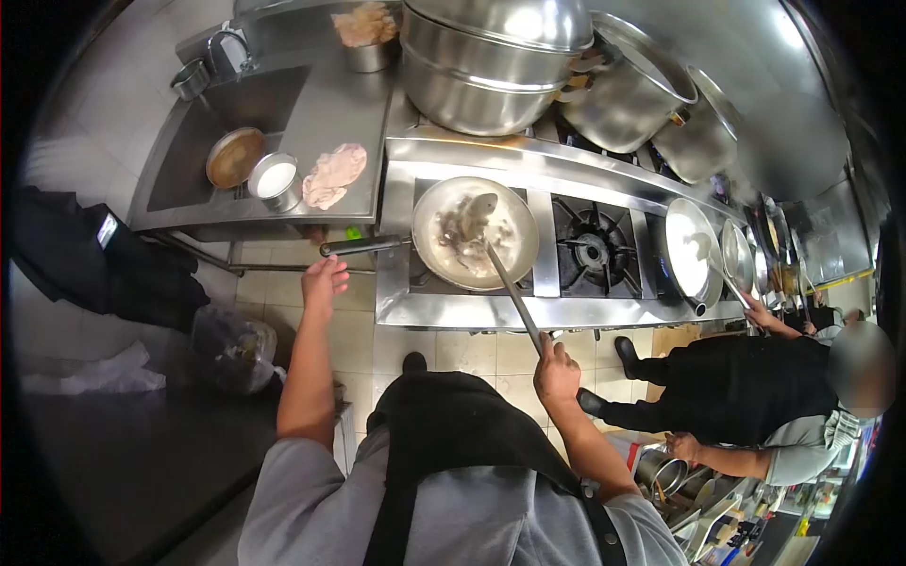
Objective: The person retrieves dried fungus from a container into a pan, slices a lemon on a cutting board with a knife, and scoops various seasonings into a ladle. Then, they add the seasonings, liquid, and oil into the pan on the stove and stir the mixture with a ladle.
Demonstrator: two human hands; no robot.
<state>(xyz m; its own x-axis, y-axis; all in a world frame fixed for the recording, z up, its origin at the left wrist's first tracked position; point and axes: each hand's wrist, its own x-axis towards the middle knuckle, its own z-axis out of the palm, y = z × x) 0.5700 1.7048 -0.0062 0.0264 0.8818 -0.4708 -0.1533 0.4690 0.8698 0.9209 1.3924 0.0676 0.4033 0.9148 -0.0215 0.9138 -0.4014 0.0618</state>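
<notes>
A frying pan (427, 259) sits on the near-left burner, holding a pale creamy sauce with darker pieces in it. My right hand (557, 374) is closed round the long handle of a ladle (514, 294), whose bowl lies over the sauce. Just below the end of the black pan handle (363, 245) is my left hand (326, 280). Its fingers are loosely bent and apart, and it does not appear to grip the handle.
Big steel pots (491, 80) stand behind the burners. To the right, a co-worker (746, 387) holds a utensil in another pan (687, 247). On the left counter, a cup of white liquid (276, 181) and a pinkish cloth (335, 176) lie beside the sink (179, 179).
</notes>
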